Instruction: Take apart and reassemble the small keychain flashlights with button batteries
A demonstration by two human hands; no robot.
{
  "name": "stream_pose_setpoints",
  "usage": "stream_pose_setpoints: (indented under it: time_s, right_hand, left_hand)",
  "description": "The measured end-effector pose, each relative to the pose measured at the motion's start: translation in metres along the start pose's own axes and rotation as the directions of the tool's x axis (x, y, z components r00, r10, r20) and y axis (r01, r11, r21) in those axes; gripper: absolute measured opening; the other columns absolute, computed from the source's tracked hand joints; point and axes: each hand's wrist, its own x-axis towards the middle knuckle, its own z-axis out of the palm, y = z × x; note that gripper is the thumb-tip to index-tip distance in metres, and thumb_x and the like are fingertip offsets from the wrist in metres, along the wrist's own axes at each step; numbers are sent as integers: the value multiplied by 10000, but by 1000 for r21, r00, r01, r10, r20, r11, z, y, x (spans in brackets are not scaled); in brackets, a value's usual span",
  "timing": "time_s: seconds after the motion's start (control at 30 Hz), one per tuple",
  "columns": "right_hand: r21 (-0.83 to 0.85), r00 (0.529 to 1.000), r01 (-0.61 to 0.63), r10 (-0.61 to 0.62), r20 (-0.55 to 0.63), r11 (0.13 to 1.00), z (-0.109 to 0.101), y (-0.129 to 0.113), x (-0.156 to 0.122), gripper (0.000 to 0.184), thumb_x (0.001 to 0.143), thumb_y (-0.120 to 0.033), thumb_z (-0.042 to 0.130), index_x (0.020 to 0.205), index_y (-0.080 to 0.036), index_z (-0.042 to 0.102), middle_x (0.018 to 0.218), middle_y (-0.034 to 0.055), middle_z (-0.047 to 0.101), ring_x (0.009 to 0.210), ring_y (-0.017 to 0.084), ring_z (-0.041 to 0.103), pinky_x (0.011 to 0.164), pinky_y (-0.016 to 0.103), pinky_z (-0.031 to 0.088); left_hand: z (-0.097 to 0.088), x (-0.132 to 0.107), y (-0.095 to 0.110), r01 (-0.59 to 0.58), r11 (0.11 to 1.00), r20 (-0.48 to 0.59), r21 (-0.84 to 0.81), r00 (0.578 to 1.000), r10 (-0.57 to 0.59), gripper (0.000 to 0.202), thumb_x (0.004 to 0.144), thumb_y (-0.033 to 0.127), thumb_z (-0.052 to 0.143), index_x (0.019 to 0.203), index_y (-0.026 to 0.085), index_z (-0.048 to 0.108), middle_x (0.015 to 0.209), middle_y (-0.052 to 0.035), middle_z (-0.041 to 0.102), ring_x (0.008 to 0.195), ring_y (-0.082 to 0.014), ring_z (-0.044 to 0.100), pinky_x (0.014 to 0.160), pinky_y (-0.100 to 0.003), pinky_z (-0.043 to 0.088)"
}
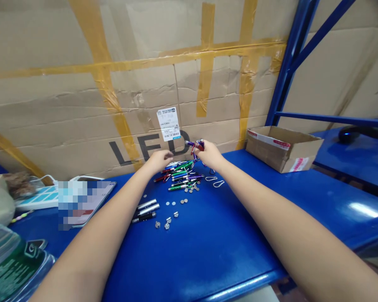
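Bare forearms (290, 226) over blue shelf (189, 260) — right hand (209, 154) holding penlight keychains (195, 145)

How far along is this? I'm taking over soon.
Three dark pens lie apart, so they look done. In hand: the right hand grips a purple-and-red bunch, with the left hand beside it. Left: the coloured pens, silver discs and clips.

Head-worn view; forward and down

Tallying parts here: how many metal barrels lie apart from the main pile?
3: a silver barrel, a second silver barrel and a black barrel, side by side, nearer the person than the pile.
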Motion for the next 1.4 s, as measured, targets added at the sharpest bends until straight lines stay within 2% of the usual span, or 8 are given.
stream_pose_setpoints:
  time_s: [0.17,0.37,0.6,0.73,0.9,1.07,1.27,1.4]
  right_hand:
    - [258,970,-190,222,-98,947,-6,8,6,77,789,-237,553,776,-162,565,711,-4,589,674,141,545,680,294,453]
    - [598,915,-322,403,-1,734,-6,11,7,51,840,-180,522,791,-168,527,674,-22,551,581,103,533,596,253,479]
    - [699,858,-416,506,89,582,-11,0,0,100,903,-134,479,815,-180,468,659,-17,543,569,113,593,529,259,538]
    - [672,862,-426,497,98,606,-11,1,-2,118,906,-154,495,800,-187,455,639,-16,546,512,102,563,415,207,471]
    - [629,865,-421,498,61,654,-7,3,-1,148,885,-172,540,763,-189,458,622,-12,545,493,97,550,354,171,387]
    - [612,875,-409,480,55,677,-5,7,-1,142,880,-160,535,752,-181,476,640,-9,535,527,103,568,355,174,398]
    - [597,889,-404,452,75,693,-5,7,-4,125,872,-158,531,763,-184,475,642,-11,517,538,108,563,364,182,390]
    - [577,889,-417,447,99,702,-5,2,-7,112,872,-146,523,785,-188,468,630,-17,497,545,105,549,374,179,387]
  left_hand:
    - [12,1,-30,-78,933,205,352,979,5,261,848,270,489,964,156,692,1035,-120,694,953,-245,633,795,-304,474]
    - [10,5,-42,-98,927,208,361,978,23,244,828,297,512,919,177,704,960,-91,711,888,-221,633,756,-275,460]
    - [-24,-4,-58,19,923,129,384,989,-74,229,819,301,526,906,188,706,936,-88,717,857,-233,638,706,-278,448]
    - [-37,-9,-69,72,917,74,391,991,-109,270,841,331,491,917,174,697,915,-89,715,838,-229,639,687,-272,442]
    - [-29,-13,-72,74,876,120,477,982,-149,238,816,347,529,912,220,706,972,-83,719,875,-235,638,686,-265,446]
    - [-25,-14,-58,58,830,126,554,980,-153,225,812,331,530,886,217,710,984,-96,713,908,-253,633,701,-286,450]
    - [-11,-9,-29,-77,956,278,283,961,-5,238,805,382,565,918,216,694,958,-53,718,857,-209,637,703,-265,446]
    - [-1,-8,-28,-76,939,248,336,969,-11,226,810,367,566,899,202,691,972,-72,710,871,-225,630,705,-285,439]
